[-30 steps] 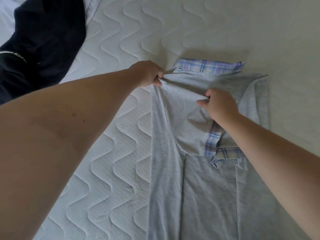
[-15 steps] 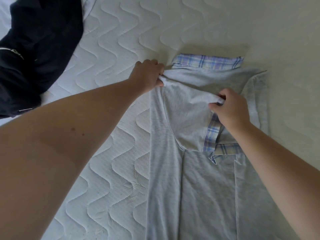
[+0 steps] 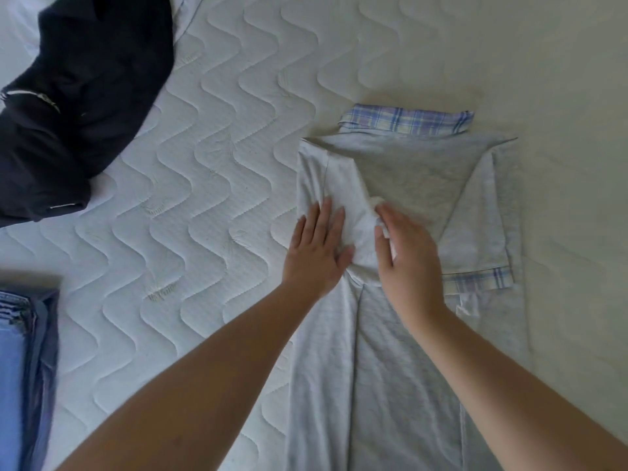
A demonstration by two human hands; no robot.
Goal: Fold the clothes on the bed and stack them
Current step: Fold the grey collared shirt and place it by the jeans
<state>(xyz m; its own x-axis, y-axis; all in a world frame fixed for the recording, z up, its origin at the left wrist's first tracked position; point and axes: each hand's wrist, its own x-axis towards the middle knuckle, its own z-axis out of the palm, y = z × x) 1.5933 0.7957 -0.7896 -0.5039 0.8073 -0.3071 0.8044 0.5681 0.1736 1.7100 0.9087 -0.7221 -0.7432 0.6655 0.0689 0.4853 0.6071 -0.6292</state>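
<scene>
White quilted bed (image 3: 210, 158) holds the gray shirt (image 3: 401, 351) under my flat left hand (image 3: 316, 253) and flat right hand (image 3: 407, 256), both gripping nothing, and I think I should press the sleeve smooth before folding the long part up.

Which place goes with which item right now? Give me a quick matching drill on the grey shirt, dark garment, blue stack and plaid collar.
Things:
1. grey shirt
2. dark garment
3. blue folded stack
4. plaid collar

Places or states:
A. lower left edge of the view, already folded
B. far end of the shirt, away from the person
C. upper left on the mattress, crumpled and unfolded
D. pressed flat under the left hand and right hand

Pairs: 1-D, 2-C, 3-A, 4-B
</scene>
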